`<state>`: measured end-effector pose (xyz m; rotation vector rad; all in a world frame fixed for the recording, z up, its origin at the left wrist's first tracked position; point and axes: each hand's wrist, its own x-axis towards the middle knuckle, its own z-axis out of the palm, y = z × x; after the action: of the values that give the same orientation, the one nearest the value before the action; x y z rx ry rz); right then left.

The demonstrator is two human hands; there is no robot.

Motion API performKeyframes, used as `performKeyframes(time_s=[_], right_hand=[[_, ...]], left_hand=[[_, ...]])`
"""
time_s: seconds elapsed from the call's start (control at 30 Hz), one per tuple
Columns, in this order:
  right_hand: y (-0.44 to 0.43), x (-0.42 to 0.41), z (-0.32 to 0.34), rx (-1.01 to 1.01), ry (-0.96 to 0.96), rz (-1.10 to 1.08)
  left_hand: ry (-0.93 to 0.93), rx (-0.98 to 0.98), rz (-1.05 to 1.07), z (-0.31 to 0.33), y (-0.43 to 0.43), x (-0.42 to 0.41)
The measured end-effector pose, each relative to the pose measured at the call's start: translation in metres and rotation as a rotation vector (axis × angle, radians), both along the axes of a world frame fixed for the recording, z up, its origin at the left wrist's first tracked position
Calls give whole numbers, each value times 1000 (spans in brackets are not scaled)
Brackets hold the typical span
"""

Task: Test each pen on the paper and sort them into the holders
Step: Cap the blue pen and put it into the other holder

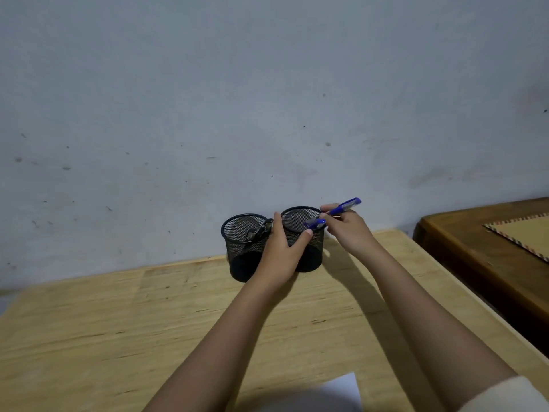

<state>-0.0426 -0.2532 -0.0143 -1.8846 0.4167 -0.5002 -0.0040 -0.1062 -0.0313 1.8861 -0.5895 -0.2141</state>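
Observation:
Two black mesh holders stand side by side at the back of the wooden table, against the wall. The left holder (242,248) has dark pens leaning on its right rim. My left hand (282,251) grips the right holder (300,221) from the front, thumb on its rim. My right hand (346,230) holds a blue pen (346,207) slanted over the right holder's rim. Another blue pen (315,223) lies across that rim, its end inside the holder. A corner of white paper (338,391) shows at the bottom edge.
The light wooden table (118,322) ends at a grey wall (267,99) behind the holders. To the right, across a dark gap, stands darker wooden furniture (481,254) with a woven mat (525,233) on top.

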Motion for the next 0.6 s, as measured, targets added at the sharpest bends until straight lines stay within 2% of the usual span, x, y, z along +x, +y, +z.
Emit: performKeyframes(time_s=[0.17, 0.6], right_hand=[[-3, 0, 5, -21, 104, 62], [2, -16, 2, 9, -4, 45]], left_hand=[[24, -45, 4, -2, -1, 1], [72, -63, -15, -2, 2, 0]])
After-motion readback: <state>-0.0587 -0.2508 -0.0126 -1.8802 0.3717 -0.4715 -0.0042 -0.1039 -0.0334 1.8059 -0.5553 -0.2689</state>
